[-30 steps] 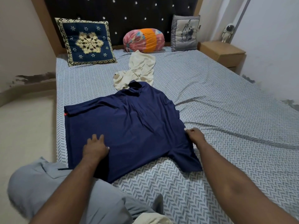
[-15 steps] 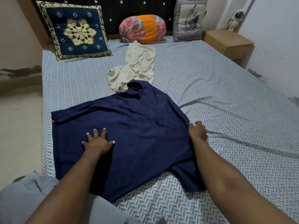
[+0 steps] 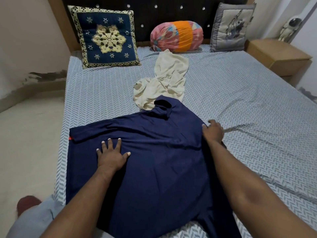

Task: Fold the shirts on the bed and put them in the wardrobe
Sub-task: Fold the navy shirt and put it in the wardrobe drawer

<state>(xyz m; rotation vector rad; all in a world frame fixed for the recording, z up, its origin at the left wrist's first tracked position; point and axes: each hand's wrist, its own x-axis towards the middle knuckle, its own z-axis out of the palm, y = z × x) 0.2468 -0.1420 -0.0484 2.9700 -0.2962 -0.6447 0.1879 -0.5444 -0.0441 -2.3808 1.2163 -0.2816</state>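
A navy blue shirt lies spread flat on the bed, collar pointing toward the headboard. My left hand presses flat on its left half with fingers spread. At the shirt's right shoulder edge, my right hand rests with its fingers curled at the fabric's edge. A crumpled cream shirt lies just beyond the navy collar, partly under it. The wardrobe is out of view.
A navy embroidered cushion, a pink and orange bolster and a grey cushion line the headboard. A wooden nightstand with an astronaut figurine stands at the right. Floor runs along the bed's left side.
Both hands have slid up the navy shirt toward the collar, the left moving further onto the cloth, the right along the right edge. The view has moved closer.
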